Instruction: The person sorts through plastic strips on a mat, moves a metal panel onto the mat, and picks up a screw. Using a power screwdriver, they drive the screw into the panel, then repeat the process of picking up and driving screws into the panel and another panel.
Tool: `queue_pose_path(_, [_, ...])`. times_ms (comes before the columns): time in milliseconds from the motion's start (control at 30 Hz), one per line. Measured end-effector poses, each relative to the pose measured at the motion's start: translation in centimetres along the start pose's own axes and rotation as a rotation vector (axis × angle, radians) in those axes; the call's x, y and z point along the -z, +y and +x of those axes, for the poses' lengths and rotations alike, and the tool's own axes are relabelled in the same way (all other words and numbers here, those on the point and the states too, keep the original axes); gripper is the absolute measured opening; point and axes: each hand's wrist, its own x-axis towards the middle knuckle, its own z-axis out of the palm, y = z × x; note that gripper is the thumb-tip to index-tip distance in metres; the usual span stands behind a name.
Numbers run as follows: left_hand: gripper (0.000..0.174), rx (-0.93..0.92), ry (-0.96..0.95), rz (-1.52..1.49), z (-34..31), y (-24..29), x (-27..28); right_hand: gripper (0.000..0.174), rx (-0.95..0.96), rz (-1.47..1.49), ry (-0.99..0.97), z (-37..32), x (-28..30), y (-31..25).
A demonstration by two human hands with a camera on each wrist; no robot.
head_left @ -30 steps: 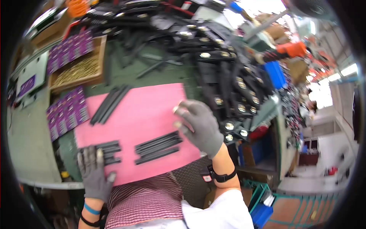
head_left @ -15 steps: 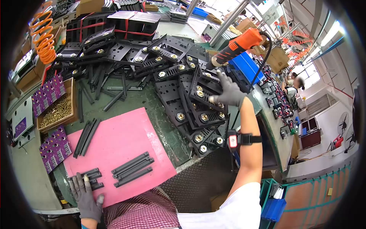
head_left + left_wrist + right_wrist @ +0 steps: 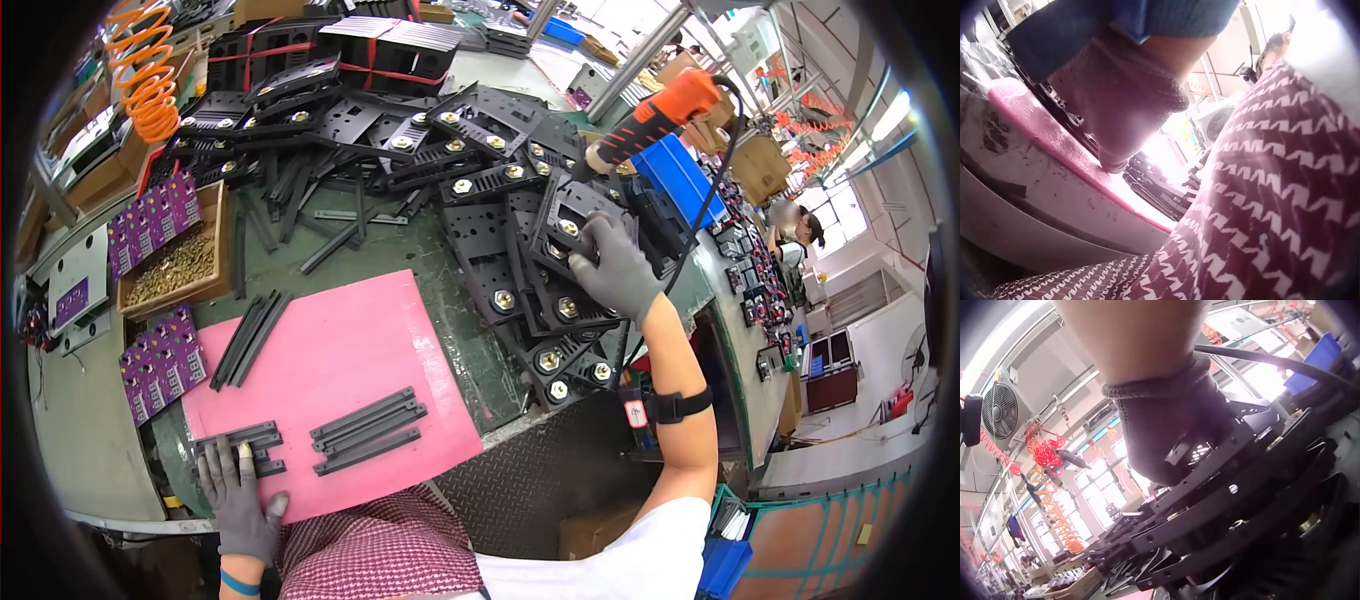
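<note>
While the left hand [image 3: 240,503] rests straight-fingered on black bars [image 3: 265,439], the right hand [image 3: 622,272] touches a plate [image 3: 576,200]; whether its grip has closed, I cannot tell.

An orange coiled plastic hose [image 3: 150,110] hangs at the upper left. Below it, a shallow wooden box [image 3: 172,300] holds small brass-coloured metal pieces [image 3: 178,264]. One purple sheet of circuit boards [image 3: 155,222] overlaps the box's left edge; another purple sheet [image 3: 163,365] lies near its front. Right of centre are a blue plastic bin [image 3: 683,180], a brown cardboard carton [image 3: 757,168] and, farther off, another person [image 3: 797,240].
</note>
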Motion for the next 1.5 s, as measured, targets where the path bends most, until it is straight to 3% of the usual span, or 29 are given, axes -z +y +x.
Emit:
queue_pose_path(33, [0.078, 0.003, -0.002, 0.011, -0.1, -0.1, -0.1, 0.036, 0.01, 0.005, -0.007, -0.3, 0.1, -0.6])
queue_pose_path(100, [0.078, 0.024, 0.004, 0.024, -0.4, -0.2, -0.1, 0.058, -0.216, 0.072, -0.167, -0.7, 1.2, -2.1])
queue_pose_path(133, [0.079, 0.011, 0.03, 0.021, -0.5, -0.6, -0.5, 0.069, -0.197, -0.018, -0.243, -0.8, 1.8, -3.1])
queue_pose_path(200, [0.079, -0.009, 0.029, -0.043, -0.5, -1.3, -1.1, 0.066, -0.023, -0.12, -0.145, -1.1, 0.5, -2.4])
queue_pose_path(333, [0.079, -0.025, 0.08, -0.008, -0.7, -1.6, -1.4, 0.063, 0.106, -0.369, -0.028, -0.4, -0.6, -2.4])
queue_pose_path(400, [0.078, -0.038, 0.076, -0.046, -0.7, -1.8, -1.7, 0.063, 0.118, -0.506, -0.058, -0.3, 0.0, -4.3])
queue_pose_path(467, [0.077, -0.047, 0.104, -0.039, -0.7, -2.1, -2.1, 0.062, 0.184, -0.504, -0.006, -0.5, -0.6, -6.0])
queue_pose_path(533, [0.076, -0.069, 0.129, -0.036, -0.8, -2.3, -1.9, 0.059, 0.383, -0.319, 0.145, -1.0, -1.0, -8.9])
queue_pose_path(667, [0.072, -0.13, 0.189, -0.068, -0.7, -2.1, 0.3, 0.055, 0.673, -0.223, 0.168, -2.9, -2.4, -16.1])
queue_pose_path(767, [0.071, -0.288, 0.176, -0.769, -0.6, -2.1, 2.1, 0.042, 0.817, -0.063, 0.076, -5.5, -4.3, -21.2])
queue_pose_path(800, [0.071, -0.278, 0.182, -0.765, -0.4, -2.1, 2.8, 0.037, 0.844, -0.021, 0.038, -6.5, -5.1, -22.6])
queue_pose_path(867, [0.065, 0.077, -0.498, -1.899, 0.4, -1.7, 4.6, 0.031, 0.996, -0.005, -0.037, -7.9, -6.3, -24.8])
queue_pose_path(900, [0.062, 0.086, -0.54, -2.013, 1.2, -1.8, 4.7, 0.029, 1.051, 0.039, 0.026, -8.6, -7.2, -25.9])
queue_pose_path(933, [0.062, 0.091, -0.533, -2.016, 1.3, -1.7, 4.7, 0.027, 1.102, 0.084, 0.088, -9.3, -8.1, -26.9])
queue_pose_path(1033, [0.044, 0.409, -0.349, -1.94, 2.0, -1.3, 4.1, 0.026, 1.127, 0.12, 0.162, -10.4, -9.1, -28.2])
queue_pose_path(1067, [0.044, 0.41, -0.355, -1.936, 1.9, -1.2, 4.0, 0.026, 1.124, 0.102, 0.175, -10.8, -9.1, -28.3])
queue_pose_path(1133, [0.041, 0.279, -0.154, -1.751, 1.5, -0.7, 3.6, 0.029, 1.118, 0.106, 0.165, -11.4, -8.9, -28.2])
queue_pose_path(1267, [0.051, 0.268, -0.106, -1.623, 0.3, -1.7, 4.2, 0.039, 0.976, 0.181, 0.067, -12.5, -6.6, -27.0])
queue_pose_path(1333, [0.055, 0.44, 0.144, -1.195, -0.6, -3.5, 5.2, 0.052, 0.787, 0.302, -0.014, -13.2, -5.1, -25.1])
queue_pose_path(1400, [0.057, 0.375, 0.188, -1.143, -1.5, -7.0, 2.4, 0.059, 0.67, 0.217, -0.091, -13.6, -4.4, -23.9])
queue_pose_path(1500, [0.055, 0.338, 0.063, -1.012, -2.2, -7.7, 2.6, 0.064, 0.657, 0.091, -0.172, -13.9, -7.0, -22.9])
